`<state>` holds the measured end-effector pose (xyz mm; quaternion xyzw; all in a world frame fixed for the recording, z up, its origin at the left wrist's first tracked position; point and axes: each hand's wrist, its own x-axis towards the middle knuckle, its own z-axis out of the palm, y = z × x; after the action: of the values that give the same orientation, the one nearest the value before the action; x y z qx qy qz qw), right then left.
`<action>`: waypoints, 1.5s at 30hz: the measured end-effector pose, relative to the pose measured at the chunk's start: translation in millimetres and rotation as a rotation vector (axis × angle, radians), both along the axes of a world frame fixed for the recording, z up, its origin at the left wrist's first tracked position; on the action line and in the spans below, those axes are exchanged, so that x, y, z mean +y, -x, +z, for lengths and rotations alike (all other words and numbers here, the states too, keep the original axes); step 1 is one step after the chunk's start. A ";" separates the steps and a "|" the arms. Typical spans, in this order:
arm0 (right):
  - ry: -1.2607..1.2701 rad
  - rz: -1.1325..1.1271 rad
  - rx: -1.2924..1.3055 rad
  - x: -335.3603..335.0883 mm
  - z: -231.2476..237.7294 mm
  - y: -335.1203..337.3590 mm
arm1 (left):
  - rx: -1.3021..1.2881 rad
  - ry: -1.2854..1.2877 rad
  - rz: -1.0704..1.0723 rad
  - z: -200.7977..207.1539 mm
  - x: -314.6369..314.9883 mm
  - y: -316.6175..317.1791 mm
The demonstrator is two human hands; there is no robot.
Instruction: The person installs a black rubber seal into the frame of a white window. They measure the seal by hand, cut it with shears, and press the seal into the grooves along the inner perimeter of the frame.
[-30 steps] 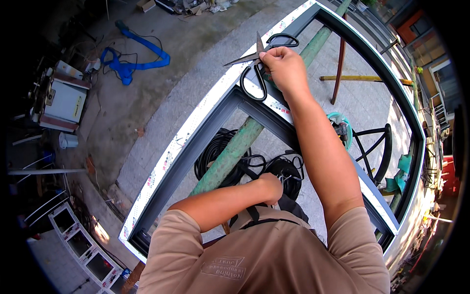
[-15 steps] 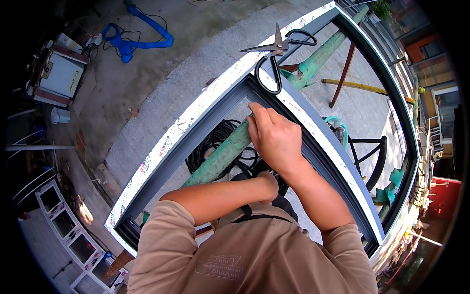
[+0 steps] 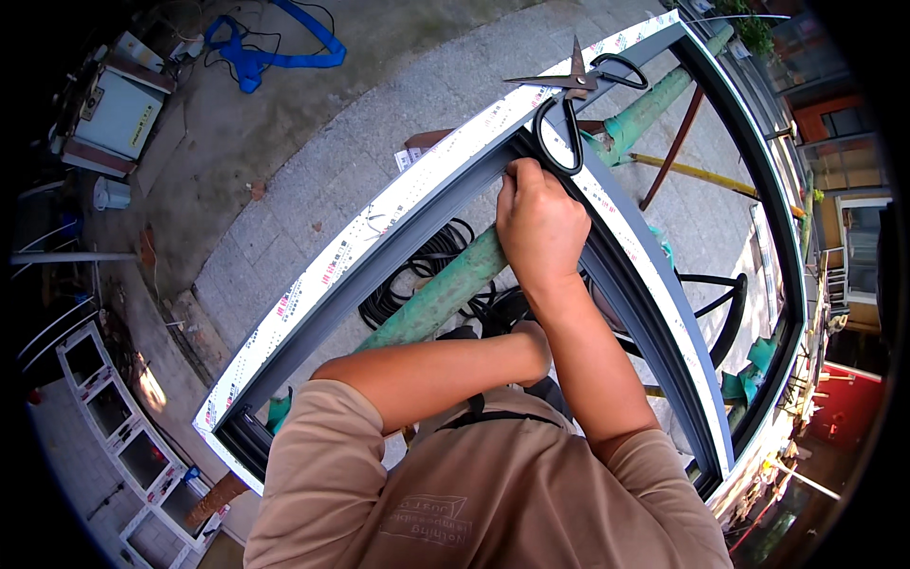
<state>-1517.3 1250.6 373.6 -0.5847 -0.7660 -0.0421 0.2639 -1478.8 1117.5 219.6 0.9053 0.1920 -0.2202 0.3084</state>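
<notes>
- Right hand (image 3: 542, 223): curled like a fist, back upward, at the inner corner where the crossbar met the long left edge of the grey rectangular frame with white printed film (image 3: 353, 248). The fingertips were concealed; whether they pinched anything could not be told, nor whether they touched the frame.
- Left hand (image 3: 534, 349): bent at the wrist before the waist, below the right forearm; its fingers were hidden, so its state could not be told.
- Black-handled metal scissors (image 3: 574, 82): lay spread on the frame's long left edge at the crossbar joint, blades toward the outer edge, one handle loop over the crossbar.
- Concealed parts: the frame's near edge passed behind the beige short-sleeved shirt (image 3: 531, 493); the coiled black cable (image 3: 384, 302) was partly covered by the mottled green pole (image 3: 436, 294), which ran beneath the frame.
- Edges and room: the frame's far corner and near left corner were both visible. Outside the long left edge, a broad band of grey stone paving (image 3: 313, 161) stretched toward the flat blue strap (image 3: 248, 71). Inside the crossbar's far side, the larger opening showed paving and a slanting yellow bar (image 3: 697, 176).
</notes>
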 end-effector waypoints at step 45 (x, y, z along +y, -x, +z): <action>-0.026 -0.074 -0.003 -8.9 0.3 2.3 | -0.116 0.140 -0.045 -1.2 -2.5 -21.1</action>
<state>-1519.7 1241.7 373.8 -0.6090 -0.7436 -0.0629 0.2685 -1457.7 1115.0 218.4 0.8968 0.1375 -0.1873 0.3766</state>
